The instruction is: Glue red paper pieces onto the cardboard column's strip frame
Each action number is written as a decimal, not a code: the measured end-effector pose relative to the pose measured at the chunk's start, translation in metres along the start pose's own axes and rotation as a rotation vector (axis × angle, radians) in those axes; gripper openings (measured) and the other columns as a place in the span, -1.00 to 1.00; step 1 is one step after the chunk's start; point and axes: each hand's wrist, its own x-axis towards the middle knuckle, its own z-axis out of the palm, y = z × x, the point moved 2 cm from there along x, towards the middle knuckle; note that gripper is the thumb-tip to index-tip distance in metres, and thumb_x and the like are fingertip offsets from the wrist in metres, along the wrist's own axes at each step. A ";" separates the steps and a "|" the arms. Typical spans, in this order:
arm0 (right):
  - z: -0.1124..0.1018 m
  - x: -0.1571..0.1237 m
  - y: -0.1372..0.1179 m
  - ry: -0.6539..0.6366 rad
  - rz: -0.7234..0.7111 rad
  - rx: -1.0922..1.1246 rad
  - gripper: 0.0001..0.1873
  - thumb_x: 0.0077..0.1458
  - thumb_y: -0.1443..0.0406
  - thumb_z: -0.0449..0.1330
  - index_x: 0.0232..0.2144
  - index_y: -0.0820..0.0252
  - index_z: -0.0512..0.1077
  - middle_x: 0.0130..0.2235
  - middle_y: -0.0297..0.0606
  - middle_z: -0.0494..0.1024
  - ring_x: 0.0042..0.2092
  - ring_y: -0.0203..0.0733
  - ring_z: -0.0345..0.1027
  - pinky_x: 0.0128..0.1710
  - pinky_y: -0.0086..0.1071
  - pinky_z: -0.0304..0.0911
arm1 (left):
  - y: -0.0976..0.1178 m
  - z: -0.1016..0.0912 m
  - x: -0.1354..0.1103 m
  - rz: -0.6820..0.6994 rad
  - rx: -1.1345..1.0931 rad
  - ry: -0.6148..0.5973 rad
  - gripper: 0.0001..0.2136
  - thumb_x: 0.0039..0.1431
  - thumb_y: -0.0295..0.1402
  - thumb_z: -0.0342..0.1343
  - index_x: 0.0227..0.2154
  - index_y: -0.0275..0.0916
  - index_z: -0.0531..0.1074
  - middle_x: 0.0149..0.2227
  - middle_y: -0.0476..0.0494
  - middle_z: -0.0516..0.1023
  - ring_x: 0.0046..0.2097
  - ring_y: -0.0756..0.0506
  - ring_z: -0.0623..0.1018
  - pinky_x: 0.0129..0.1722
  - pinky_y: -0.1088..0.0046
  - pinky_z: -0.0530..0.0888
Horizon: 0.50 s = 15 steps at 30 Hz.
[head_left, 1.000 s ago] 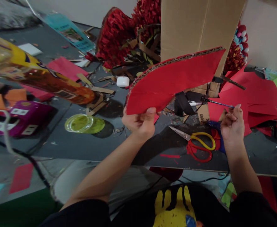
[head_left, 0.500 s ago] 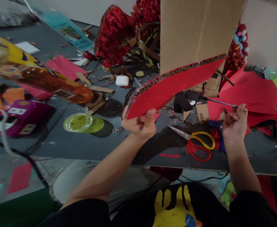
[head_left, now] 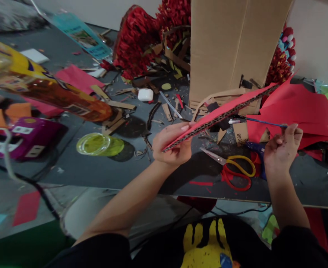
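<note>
My left hand [head_left: 173,144] pinches one end of a curved cardboard piece faced with red paper [head_left: 222,111]. The piece is held nearly edge-on, its brown corrugated edge towards me, and slants up to the right. In my right hand [head_left: 283,150], the fingers close on the end of a thin blue-handled paintbrush [head_left: 264,121], whose dark tip points left. Scissors with one yellow and one red handle [head_left: 240,171] lie on the table between my hands. Beside my right hand is a blue tool [head_left: 256,148], partly hidden, perhaps a glue gun.
Red paper sheets [head_left: 303,108] are heaped at the right. A tall cardboard panel [head_left: 225,44] stands at the back by red ruffled decorations [head_left: 136,41]. Leftward are a yellow-green jar [head_left: 99,144], an amber bottle [head_left: 49,85] and a white case [head_left: 145,94]. Scraps litter the dark table [head_left: 77,171].
My left hand has turned the red piece from its broad face to nearly edge-on, shifting it slightly right. My right hand, still holding the paintbrush, has moved a little to the right.
</note>
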 end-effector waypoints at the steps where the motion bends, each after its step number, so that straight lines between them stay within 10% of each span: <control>1: 0.001 -0.001 -0.001 0.011 -0.028 0.023 -0.61 0.02 0.12 0.25 -0.46 0.09 0.07 -0.51 -0.60 0.22 -0.64 -0.56 0.01 -0.76 -0.59 -0.20 | -0.001 -0.001 -0.001 -0.014 0.023 -0.009 -0.87 0.14 -0.28 0.06 -0.41 -0.19 0.45 -0.56 -0.10 0.55 -0.49 -0.06 0.58 -0.51 0.45 0.51; 15: -0.001 -0.002 -0.005 0.087 -0.076 0.058 -0.63 -0.01 0.16 0.28 -0.45 0.08 0.11 -0.45 -0.59 0.34 -0.65 -0.56 0.05 -0.78 -0.62 -0.18 | 0.005 0.000 0.007 0.029 -0.102 -0.015 -0.92 0.14 -0.40 0.09 -0.34 -0.21 0.47 -0.49 -0.11 0.60 -0.42 -0.05 0.62 -0.49 0.52 0.52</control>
